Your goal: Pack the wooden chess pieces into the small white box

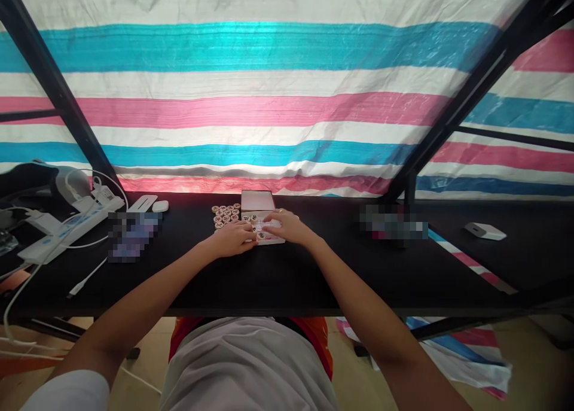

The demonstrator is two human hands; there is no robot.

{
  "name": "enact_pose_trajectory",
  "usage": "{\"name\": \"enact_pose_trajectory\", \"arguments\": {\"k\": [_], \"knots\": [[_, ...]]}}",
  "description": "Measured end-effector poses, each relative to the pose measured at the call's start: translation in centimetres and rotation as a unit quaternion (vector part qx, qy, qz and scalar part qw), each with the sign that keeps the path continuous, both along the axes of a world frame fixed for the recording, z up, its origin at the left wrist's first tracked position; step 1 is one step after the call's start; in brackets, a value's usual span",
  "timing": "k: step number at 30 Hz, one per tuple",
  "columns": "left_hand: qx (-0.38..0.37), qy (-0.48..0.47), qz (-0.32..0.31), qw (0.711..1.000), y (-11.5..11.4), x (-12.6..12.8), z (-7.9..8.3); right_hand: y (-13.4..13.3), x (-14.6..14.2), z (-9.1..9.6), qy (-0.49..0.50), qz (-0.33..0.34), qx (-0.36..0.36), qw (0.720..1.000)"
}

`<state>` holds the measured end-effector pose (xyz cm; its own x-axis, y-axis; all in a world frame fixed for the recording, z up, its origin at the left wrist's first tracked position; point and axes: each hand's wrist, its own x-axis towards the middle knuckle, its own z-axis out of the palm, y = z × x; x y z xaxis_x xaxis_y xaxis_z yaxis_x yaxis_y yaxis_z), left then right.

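Observation:
On the black table [287, 273], straight ahead of me, lies a small white tray [273, 239] with a few round game pieces in it. Several more round wooden pieces [225, 215] marked in red and black lie in rows just left of it. A white box lid [257, 200] stands behind them. My left hand [234, 239] rests at the tray's left edge with its fingers curled over a piece. My right hand [286, 225] lies over the tray, fingers bent down onto the pieces.
A white power strip [67, 231] with plugs and cables sits at the left, with a white remote [142, 203] and a small white oval object [160, 206] nearby. A white device [485, 231] lies far right. Black frame poles and a striped tarp stand behind the table.

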<state>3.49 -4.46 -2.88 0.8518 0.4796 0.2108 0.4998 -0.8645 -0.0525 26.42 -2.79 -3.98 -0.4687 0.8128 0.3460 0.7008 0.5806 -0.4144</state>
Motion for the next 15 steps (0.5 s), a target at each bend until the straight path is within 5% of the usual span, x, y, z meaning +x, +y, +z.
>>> {"name": "enact_pose_trajectory", "arguments": {"k": [6, 15], "knots": [[-0.011, 0.008, -0.027, 1.000, 0.2, 0.0, -0.3, -0.5, -1.6, 0.2, -0.036, 0.051, -0.106, 0.992], [-0.004, 0.031, -0.012, 0.999, 0.5, 0.1, -0.5, -0.4, -1.2, -0.1, -0.054, 0.050, -0.032, 0.997]]}}
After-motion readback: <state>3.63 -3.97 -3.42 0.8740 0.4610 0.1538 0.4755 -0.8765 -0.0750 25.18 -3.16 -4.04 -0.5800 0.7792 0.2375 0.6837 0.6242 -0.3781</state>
